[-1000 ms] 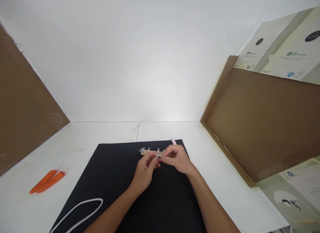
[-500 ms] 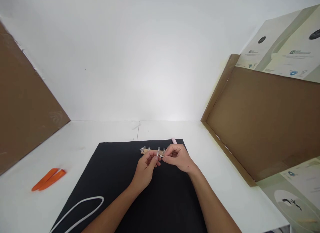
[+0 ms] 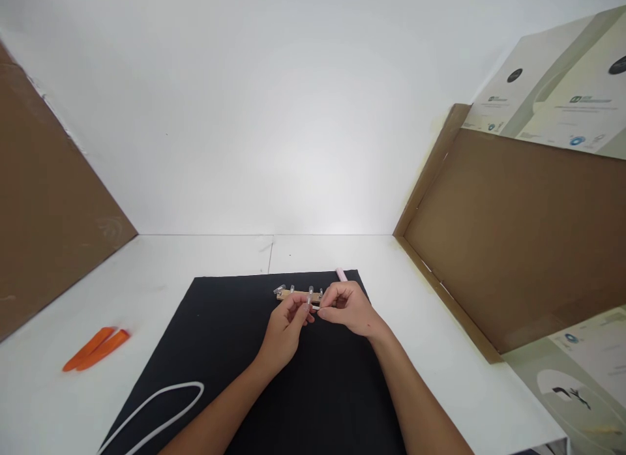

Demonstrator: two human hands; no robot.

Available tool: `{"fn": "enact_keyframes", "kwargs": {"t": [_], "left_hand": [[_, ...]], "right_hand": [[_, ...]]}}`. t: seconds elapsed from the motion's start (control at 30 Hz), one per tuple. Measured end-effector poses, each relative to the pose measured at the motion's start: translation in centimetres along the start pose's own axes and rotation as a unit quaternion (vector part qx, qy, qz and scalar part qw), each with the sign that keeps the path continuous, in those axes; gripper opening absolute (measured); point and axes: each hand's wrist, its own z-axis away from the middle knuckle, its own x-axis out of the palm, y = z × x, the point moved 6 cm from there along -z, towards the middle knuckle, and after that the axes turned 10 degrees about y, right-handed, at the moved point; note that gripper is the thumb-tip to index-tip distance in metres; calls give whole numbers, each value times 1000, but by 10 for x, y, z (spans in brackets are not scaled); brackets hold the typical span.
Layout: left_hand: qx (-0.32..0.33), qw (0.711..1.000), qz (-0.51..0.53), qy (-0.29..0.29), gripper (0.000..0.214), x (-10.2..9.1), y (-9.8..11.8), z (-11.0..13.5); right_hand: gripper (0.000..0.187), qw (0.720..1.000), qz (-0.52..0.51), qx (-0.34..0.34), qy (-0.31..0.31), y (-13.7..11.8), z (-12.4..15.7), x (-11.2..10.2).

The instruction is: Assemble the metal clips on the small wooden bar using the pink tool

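A light wooden strip (image 3: 298,296) with several small clear plastic pieces along it lies near the far edge of a black mat (image 3: 215,337). My left hand (image 3: 283,331) is at its near side, thumb and fingers pinched on one of the clear pieces (image 3: 310,298). Just to the right, my right hand (image 3: 349,308) is closed in a pinch on a thin white stick-like piece (image 3: 315,308), whose end points toward my left fingertips. My fingers partly hide the strip and both small pieces, so whether the two touch I cannot tell.
A pale pink object (image 3: 341,274) lies at the mat's far right edge. A white cord loop (image 3: 176,386) crosses the mat's near left. Two orange pieces (image 3: 95,349) rest on the white table at left. Cardboard panels (image 3: 518,240) stand on both sides.
Slightly more of the white piece shows between my hands. Otherwise both hands hold nearly the same position.
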Motion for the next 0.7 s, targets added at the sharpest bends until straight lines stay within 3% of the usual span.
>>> {"fn": "enact_keyframes", "kwargs": {"t": [0.27,0.7], "left_hand": [[-3,1000,5,-1,24,0,-2,-1],[0,1000,-3,-3,23,0,-2,0]], "right_hand": [[23,997,5,-9,83,3,-6,-11],[21,999,-21,-23,34,-3,-1,-4]]}}
